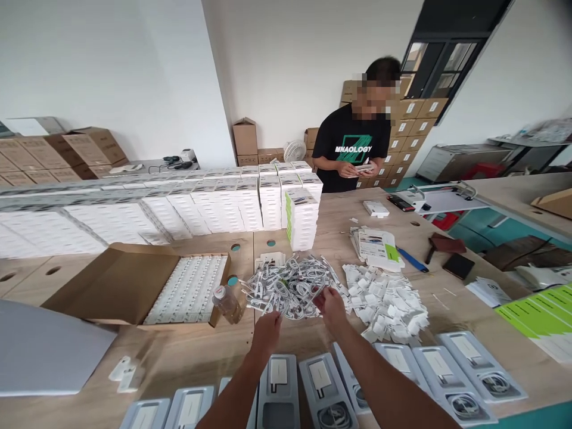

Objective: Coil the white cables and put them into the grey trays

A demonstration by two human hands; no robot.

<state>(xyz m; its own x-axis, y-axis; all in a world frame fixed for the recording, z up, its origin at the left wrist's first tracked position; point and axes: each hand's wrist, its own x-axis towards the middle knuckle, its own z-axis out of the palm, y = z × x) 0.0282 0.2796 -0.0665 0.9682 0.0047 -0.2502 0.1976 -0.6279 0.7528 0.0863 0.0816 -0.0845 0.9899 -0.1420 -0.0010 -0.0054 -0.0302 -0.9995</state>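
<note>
A heap of white charging cables (292, 280), coiled and tangled, lies in the middle of the table. My right hand (331, 307) is at the heap's right front edge, its fingers pinched on a white cable. At the front left edge, my left hand (267, 330) is closed, and a bit of cable shows at its fingertips. Below my arms stand grey trays in a row. One tray (279, 411) holds a white block in its upper recess and has a bare lower recess; the tray (328, 393) beside it also holds a coiled cable.
White adapters (391, 304) are piled to the right. A bottle (227, 304) stands left, beside an open carton (179, 325) of white pieces. Stacked white boxes (301, 223) line the back. Across the table, a person (353, 143) holds something small and white.
</note>
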